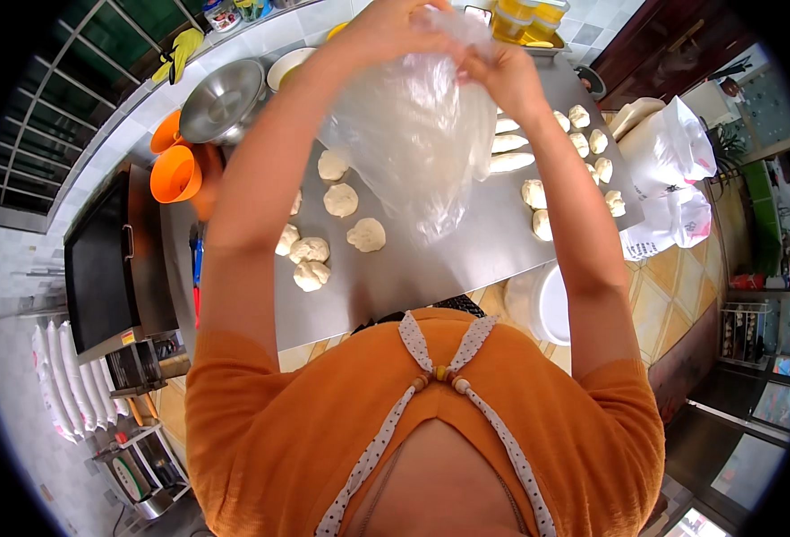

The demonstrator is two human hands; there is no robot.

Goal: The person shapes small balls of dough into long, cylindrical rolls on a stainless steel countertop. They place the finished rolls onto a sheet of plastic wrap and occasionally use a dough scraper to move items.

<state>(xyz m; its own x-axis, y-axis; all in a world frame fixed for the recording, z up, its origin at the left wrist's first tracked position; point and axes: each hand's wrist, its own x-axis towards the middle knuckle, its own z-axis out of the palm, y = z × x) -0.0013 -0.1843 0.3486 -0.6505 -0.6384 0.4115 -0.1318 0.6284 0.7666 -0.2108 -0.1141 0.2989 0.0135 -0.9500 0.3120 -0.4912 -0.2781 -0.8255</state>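
A large clear plastic bag [417, 134] hangs crumpled over the steel table [395, 282], its lower end just above or touching the top. My left hand [402, 29] grips its upper part at the far side, fingers closed. Just to the right, my right hand [505, 79] pinches the same plastic. Round dough pieces lie left of the bag, among them a flattened one [366, 235] and a lumpy one [311, 276]. Right of it are several rolled dough strips [511, 162], partly hidden by the plastic. More dough lumps [533, 194] sit around my right forearm.
Steel bowls [223, 100] and orange containers [176, 174] stand along the left side, near a black oven [99, 259]. Yellow-filled tubs [513, 20] are at the back. White sacks [670, 148] stand beyond the right edge, and a white bucket [551, 304] is below the front edge.
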